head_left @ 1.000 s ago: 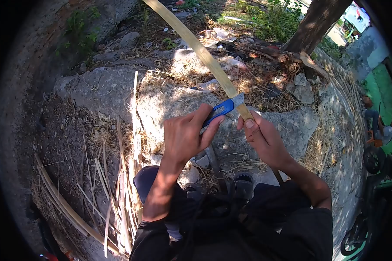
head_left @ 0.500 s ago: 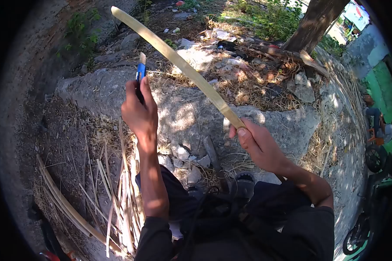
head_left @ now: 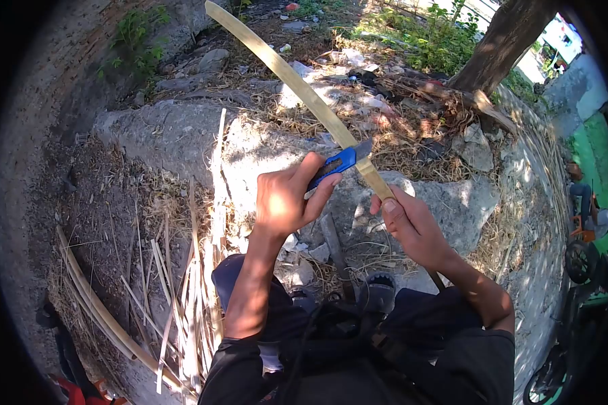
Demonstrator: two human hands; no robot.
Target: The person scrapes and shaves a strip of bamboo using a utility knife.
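My left hand (head_left: 285, 197) is closed around a blue utility knife (head_left: 331, 169), its blade lying across the lower part of a long bamboo strip (head_left: 296, 82). The strip is pale, slightly curved, and slants from upper left down to my right hand (head_left: 412, 226). That hand grips it near its lower end, thumb on top, just below a node in the bamboo. Part of the knife's handle is hidden by my left fingers.
Thin split strips (head_left: 192, 317) lie in a heap at lower left, beside longer curved bamboo pieces (head_left: 98, 307). A concrete slab (head_left: 162, 135) runs across ahead, with dry litter behind it. A tree trunk (head_left: 503, 47) stands at upper right. At lower left is part of another person (head_left: 67, 351).
My left hand has moved right and down with the knife, bringing the blade from clear of the bamboo strip to across it. My right hand keeps its hold, shifted slightly right in view.
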